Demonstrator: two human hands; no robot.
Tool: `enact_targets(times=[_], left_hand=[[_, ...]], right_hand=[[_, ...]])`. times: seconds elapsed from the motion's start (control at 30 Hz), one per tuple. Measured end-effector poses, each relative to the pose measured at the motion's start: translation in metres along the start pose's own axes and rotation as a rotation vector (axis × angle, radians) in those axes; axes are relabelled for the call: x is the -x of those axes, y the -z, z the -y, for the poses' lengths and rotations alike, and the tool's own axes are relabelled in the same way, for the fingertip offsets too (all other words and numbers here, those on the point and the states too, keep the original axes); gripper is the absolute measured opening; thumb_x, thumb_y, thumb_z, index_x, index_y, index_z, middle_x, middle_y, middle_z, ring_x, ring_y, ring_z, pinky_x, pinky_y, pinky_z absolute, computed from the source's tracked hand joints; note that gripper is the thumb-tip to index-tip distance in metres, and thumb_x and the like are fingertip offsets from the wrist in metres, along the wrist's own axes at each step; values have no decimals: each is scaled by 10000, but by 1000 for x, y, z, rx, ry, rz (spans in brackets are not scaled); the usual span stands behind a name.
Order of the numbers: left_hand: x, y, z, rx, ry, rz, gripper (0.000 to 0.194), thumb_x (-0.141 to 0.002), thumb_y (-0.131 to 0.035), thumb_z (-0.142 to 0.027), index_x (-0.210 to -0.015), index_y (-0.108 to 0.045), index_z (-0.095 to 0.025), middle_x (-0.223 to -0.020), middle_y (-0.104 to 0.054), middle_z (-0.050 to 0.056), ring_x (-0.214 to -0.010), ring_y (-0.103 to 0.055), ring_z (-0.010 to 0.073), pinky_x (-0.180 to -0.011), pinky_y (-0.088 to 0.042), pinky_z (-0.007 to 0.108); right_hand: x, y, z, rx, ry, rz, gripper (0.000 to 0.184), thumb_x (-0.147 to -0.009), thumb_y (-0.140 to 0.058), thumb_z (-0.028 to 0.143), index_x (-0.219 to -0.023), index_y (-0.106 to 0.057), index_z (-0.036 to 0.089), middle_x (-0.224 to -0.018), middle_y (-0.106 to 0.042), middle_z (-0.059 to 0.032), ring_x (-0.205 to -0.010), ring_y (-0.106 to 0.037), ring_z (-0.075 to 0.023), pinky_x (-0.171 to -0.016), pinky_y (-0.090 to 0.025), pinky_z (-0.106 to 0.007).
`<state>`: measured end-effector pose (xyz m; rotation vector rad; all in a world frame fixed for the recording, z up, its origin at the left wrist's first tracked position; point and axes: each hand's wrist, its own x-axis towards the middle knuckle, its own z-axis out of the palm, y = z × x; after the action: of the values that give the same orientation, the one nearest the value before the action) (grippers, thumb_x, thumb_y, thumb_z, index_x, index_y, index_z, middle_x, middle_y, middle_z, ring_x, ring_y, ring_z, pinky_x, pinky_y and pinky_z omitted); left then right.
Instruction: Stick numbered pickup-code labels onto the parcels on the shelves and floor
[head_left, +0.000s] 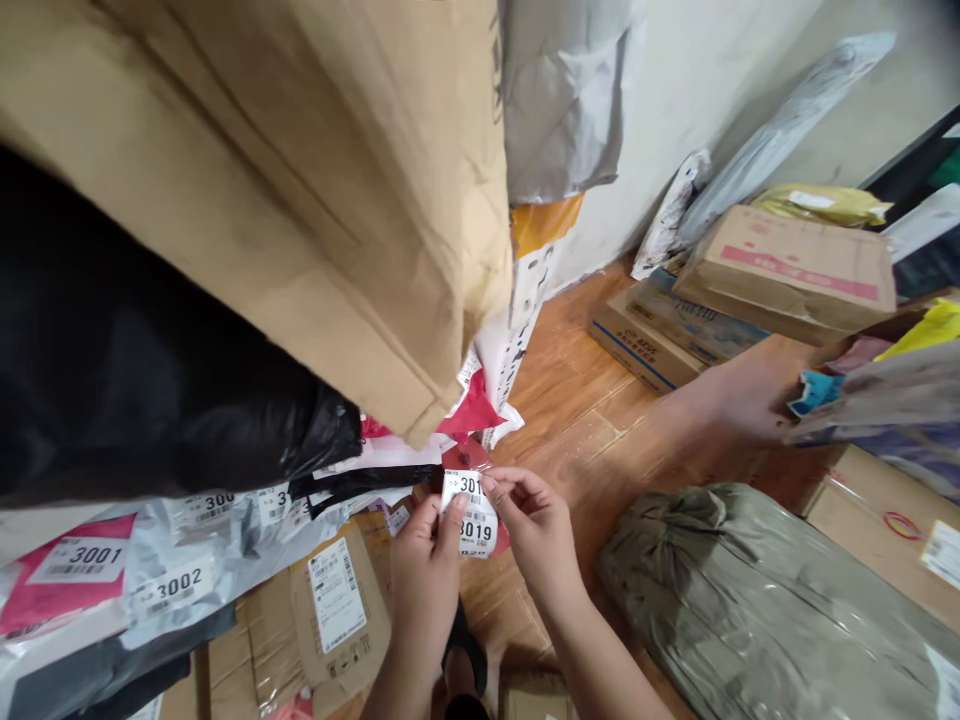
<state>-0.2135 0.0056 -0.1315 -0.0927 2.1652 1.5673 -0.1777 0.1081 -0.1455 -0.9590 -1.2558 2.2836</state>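
Observation:
A strip of printed number labels (472, 505) hangs between my two hands, with "3019" readable on its lower label. My left hand (427, 550) pinches its left edge, thumb on top. At the upper right corner, the thumb and fingers of my right hand (534, 525) are closed on the same strip. Just behind the labels is a red package (466, 455). To the left, parcels carry similar labels, among them a pink one marked 3001 (88, 558) and a pale plastic one marked 3002 (174, 592).
Overhead at left, a large brown paper parcel (360, 180) and a black bag (150, 370) jut out. A grey-green wrapped bundle (750, 590) lies on the right. Stacked cartons (795, 255) stand by the wall. Wooden floor (577, 420) shows between them. A labelled carton (367, 560) sits below left.

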Motion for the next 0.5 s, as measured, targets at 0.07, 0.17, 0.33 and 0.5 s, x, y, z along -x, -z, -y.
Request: enact_targets(times=[0.07, 0.17, 0.33, 0.5], left_hand=[[2, -3, 1, -49, -8, -100, 433, -773, -537, -599, -722, -626, -178, -601, -650, 15, -547, -565, 136, -510, -439, 218], [5, -5, 3, 107, 79, -139, 448, -709, -616, -600, -835, -650, -171, -649, -681, 28, -573, -604, 161, -524, -477, 240], [13, 0, -2, 242, 100, -243, 445, -612, -725, -542, -859, -716, -173, -761, -738, 62, -712, -670, 225, -633, -531, 294], [23, 9, -11, 124, -87, -355, 301, -643, -710, -501, -730, -727, -213, -647, -703, 6, -610, -612, 176, -590, -480, 266]], right_hand=[[-1, -1, -2, 83, 89, 8, 240, -638, -775, 390, -718, -688, 181, -667, -659, -14, -607, -566, -125, -575, -463, -249], [-2, -6, 3, 161, 185, 53, 162, -715, -720, 351, -747, -674, 199, -727, -656, -17, -662, -584, -140, -616, -470, -262], [1, -20, 26, 365, 436, 252, 63, -814, -631, 249, -770, -652, 209, -720, -645, -15, -685, -589, -145, -633, -464, -276], [-5, -32, 66, 409, 729, 207, 75, -830, -598, 170, -821, -633, 236, -754, -624, 2, -695, -568, -133, -625, -451, -277]])
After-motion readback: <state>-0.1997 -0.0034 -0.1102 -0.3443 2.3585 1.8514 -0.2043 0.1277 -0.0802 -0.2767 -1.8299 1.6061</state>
